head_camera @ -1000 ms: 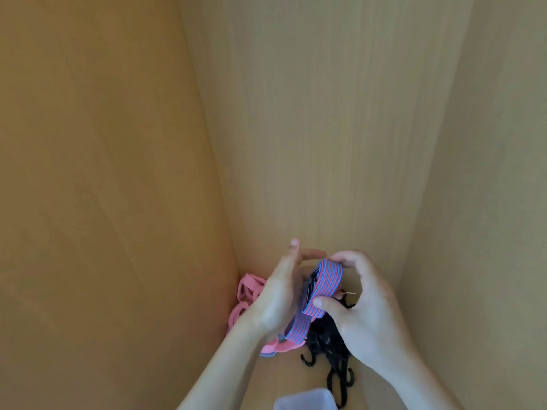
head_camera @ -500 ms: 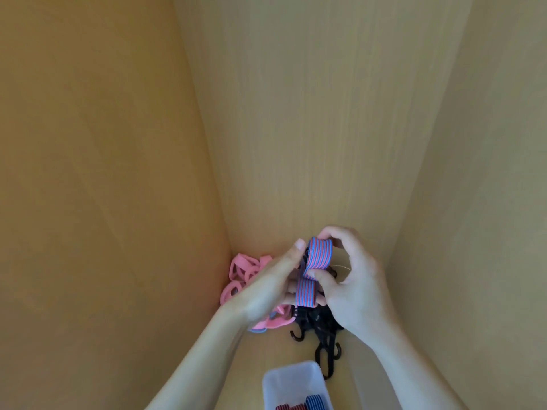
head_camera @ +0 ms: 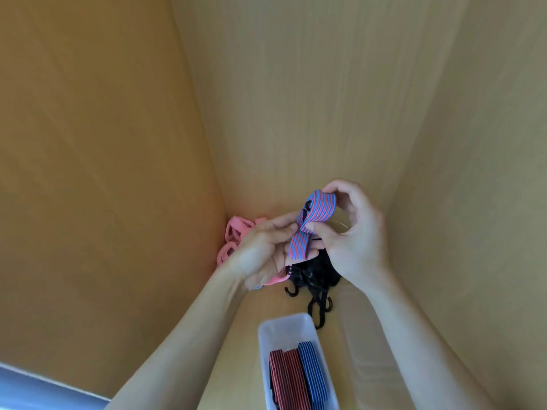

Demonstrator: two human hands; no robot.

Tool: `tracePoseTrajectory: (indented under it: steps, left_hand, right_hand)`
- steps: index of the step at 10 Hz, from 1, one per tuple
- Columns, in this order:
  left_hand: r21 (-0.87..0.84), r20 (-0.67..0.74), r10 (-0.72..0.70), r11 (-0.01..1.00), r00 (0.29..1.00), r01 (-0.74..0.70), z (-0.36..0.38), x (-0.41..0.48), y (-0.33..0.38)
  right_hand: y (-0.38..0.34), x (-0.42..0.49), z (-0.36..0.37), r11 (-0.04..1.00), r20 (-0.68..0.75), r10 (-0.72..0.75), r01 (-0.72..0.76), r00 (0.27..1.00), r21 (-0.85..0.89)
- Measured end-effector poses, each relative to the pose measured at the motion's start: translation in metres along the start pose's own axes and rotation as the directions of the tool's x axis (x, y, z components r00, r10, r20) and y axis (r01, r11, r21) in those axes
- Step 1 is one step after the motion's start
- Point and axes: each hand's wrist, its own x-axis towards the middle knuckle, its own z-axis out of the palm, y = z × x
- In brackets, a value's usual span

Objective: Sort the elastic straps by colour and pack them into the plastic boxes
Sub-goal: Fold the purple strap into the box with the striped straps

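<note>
A blue strap with red stripes [head_camera: 313, 220] is folded into a loop between both hands, above the pile in the back corner. My right hand [head_camera: 352, 238] pinches the loop, index finger on top and thumb underneath. My left hand [head_camera: 266, 253] holds the strap's lower end against its fingers. Under the hands lie pink straps [head_camera: 233, 235] on the left and black straps with hooks [head_camera: 316, 279] on the right. A clear plastic box [head_camera: 284, 327] near the bottom holds two red-and-black straps [head_camera: 285, 380] and one blue-and-black strap [head_camera: 312, 374].
Wooden panels close the space in on the left [head_camera: 103, 173], at the back [head_camera: 310, 99] and on the right [head_camera: 473, 173]. The pile sits on the wooden bottom surface in the back corner. A pale blue strip [head_camera: 35, 386] shows at the bottom left.
The camera has tilted down, so the box and its straps have come into view. The strap is folded shorter, and my left fingers have closed onto its lower end.
</note>
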Motion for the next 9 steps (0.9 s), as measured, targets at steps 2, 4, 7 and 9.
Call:
tracePoseTrajectory:
  steps: [2,4,7,9]
  left_hand:
    - [-0.136,0.073,0.024,0.991,0.997,-0.013,-0.008,0.004,-0.008]
    - [-0.145,-0.098,0.040,0.988,0.994,-0.054,0.000,0.008,-0.026]
    - [0.023,0.018,-0.049,0.999,0.999,0.049,0.004,0.000,-0.023]
    - [0.033,0.077,-0.044,0.999,0.996,0.042,-0.013,-0.001,-0.031]
  right_hand:
    - [0.005,0.003,-0.001,0.987,-0.007,0.035,-0.033,0.999,0.159]
    - [0.005,0.003,-0.002,0.997,-0.036,0.019,-0.016,0.999,0.081]
    - [0.017,-0.023,-0.003,0.929,0.152,-0.201,0.238,0.968,-0.284]
    - [0.033,-0.046,0.000,0.953,0.181,-0.194,0.229,0.964,-0.199]
